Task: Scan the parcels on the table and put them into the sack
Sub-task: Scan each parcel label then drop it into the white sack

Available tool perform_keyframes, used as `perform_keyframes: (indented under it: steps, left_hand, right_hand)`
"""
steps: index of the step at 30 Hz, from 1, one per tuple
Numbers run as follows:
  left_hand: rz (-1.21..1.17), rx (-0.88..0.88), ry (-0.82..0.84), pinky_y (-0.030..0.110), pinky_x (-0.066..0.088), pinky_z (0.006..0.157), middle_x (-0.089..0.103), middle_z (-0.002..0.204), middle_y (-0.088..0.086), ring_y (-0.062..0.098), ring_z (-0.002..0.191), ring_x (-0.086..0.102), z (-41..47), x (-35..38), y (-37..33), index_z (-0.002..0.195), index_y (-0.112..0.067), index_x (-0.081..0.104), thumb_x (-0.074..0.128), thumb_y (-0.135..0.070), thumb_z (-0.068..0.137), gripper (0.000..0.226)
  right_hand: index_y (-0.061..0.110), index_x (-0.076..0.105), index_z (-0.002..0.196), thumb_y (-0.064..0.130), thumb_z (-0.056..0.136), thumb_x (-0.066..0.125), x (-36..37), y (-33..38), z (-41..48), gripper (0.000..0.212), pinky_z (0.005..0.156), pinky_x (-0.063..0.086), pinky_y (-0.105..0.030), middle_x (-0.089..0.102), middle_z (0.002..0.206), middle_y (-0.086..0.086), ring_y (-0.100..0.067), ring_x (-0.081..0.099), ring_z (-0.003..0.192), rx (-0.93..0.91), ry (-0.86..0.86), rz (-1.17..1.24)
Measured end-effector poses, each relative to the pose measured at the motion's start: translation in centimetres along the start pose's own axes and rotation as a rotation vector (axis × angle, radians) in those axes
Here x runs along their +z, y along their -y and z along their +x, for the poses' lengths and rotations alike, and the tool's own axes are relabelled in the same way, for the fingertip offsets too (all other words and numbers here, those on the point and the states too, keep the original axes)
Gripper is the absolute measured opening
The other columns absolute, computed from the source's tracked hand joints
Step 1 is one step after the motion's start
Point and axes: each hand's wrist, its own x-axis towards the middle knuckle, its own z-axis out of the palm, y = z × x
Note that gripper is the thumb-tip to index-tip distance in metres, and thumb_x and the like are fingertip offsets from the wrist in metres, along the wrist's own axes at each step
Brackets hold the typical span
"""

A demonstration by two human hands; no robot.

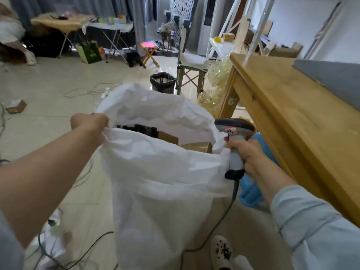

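A pale, glossy tiled floor [48,90] fills the left and middle of the scene. A tall white woven plastic sack [165,182] stands on it in the near middle. Thin dark cables [106,233] trail over the tiles at near left. A small brown cardboard box [16,106] lies at the left. Farther off stand a round bin with a black liner [162,83], a green paper bag [89,52] and a folding wooden stool with a pink top [149,52]. At right, a yellowish wooden table [282,117] carries a flat grey sheet [335,78].
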Motion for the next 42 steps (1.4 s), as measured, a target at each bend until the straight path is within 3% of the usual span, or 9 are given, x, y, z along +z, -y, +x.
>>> perform_keyframes:
  steps: [2,4,9,12,16,20,26,35,42]
  left_hand:
    - [-0.007,-0.026,0.026,0.033,0.043,0.068,0.052,0.077,0.012,0.022,0.075,0.052,1.8,-0.5,0.3,0.072,0.000,0.051,0.065,-0.002,0.073,0.014]
    - [-0.014,-0.127,0.090,0.037,0.050,0.070,0.059,0.092,0.016,0.027,0.077,0.058,2.9,-0.8,3.7,0.090,0.004,0.058,0.069,-0.004,0.070,0.024]
    - [0.157,-0.314,0.127,0.044,0.051,0.084,0.056,0.118,0.029,0.044,0.104,0.059,0.7,-1.6,13.3,0.117,0.016,0.051,0.074,0.001,0.077,0.048]
    - [0.054,-0.249,0.142,0.044,0.050,0.091,0.056,0.114,0.016,0.036,0.106,0.058,1.5,-0.1,10.3,0.120,0.011,0.052,0.076,0.001,0.075,0.051]
    - [-0.036,-0.058,0.221,0.038,0.051,0.077,0.058,0.089,0.012,0.028,0.096,0.062,2.8,2.8,2.6,0.100,-0.002,0.059,0.079,-0.003,0.073,0.034]
    - [-0.158,-0.030,0.312,0.042,0.052,0.090,0.063,0.115,0.013,0.029,0.102,0.062,1.8,4.5,1.3,0.119,0.002,0.060,0.075,-0.002,0.078,0.044]
    - [0.112,-0.263,0.184,0.041,0.046,0.089,0.054,0.126,0.025,0.041,0.113,0.055,-1.6,1.6,10.9,0.124,0.010,0.051,0.073,0.001,0.080,0.050]
    - [-0.086,-0.178,0.132,0.038,0.048,0.089,0.055,0.126,0.010,0.028,0.111,0.056,-0.3,2.4,4.1,0.134,-0.002,0.044,0.078,-0.008,0.077,0.067]
    - [0.124,-0.273,0.073,0.037,0.042,0.097,0.049,0.134,0.023,0.036,0.119,0.051,-2.1,-0.2,10.4,0.131,0.010,0.042,0.066,0.004,0.084,0.053]
  right_hand:
    - [0.007,0.058,0.112,0.002,0.069,0.074,0.6,-0.5,-1.1,0.046,0.088,0.053,-0.050,0.065,0.103,-0.014,-0.035,0.063,0.095,-0.021,-0.038,0.047]
    - [0.010,0.056,0.107,0.004,0.071,0.074,1.1,-2.9,-2.0,0.040,0.088,0.053,-0.050,0.063,0.099,-0.013,-0.033,0.062,0.093,0.046,-0.071,-0.004]
    - [0.007,0.054,0.117,0.015,0.046,0.079,1.0,-10.6,-2.3,0.075,0.088,0.052,-0.055,0.063,0.103,-0.018,-0.037,0.062,0.092,0.264,-0.082,-0.031]
    - [0.004,0.051,0.116,0.006,0.063,0.076,0.2,-7.8,-1.0,0.059,0.084,0.054,-0.051,0.063,0.106,-0.016,-0.033,0.063,0.091,0.232,-0.173,0.103]
    - [0.006,0.057,0.120,0.009,0.051,0.080,-1.1,-1.9,0.4,0.073,0.068,0.058,-0.043,0.066,0.110,-0.015,-0.028,0.067,0.083,0.058,-0.159,0.304]
    - [0.007,0.064,0.113,0.005,0.062,0.077,-1.0,0.2,-0.7,0.053,0.081,0.057,-0.046,0.069,0.102,-0.008,-0.027,0.066,0.090,-0.102,-0.156,0.255]
    - [0.004,0.055,0.108,0.004,0.071,0.073,0.2,-9.5,-3.4,0.041,0.086,0.054,-0.051,0.061,0.105,-0.020,-0.037,0.061,0.094,0.305,-0.133,-0.074]
    - [0.007,0.056,0.121,0.005,0.071,0.075,-1.3,-1.7,-2.3,0.054,0.079,0.056,-0.046,0.065,0.108,-0.014,-0.030,0.064,0.091,0.039,-0.144,0.179]
    - [0.010,0.051,0.100,0.007,0.077,0.072,0.7,-8.9,-6.3,0.031,0.087,0.051,-0.045,0.060,0.098,-0.014,-0.030,0.058,0.088,0.230,-0.111,-0.136]
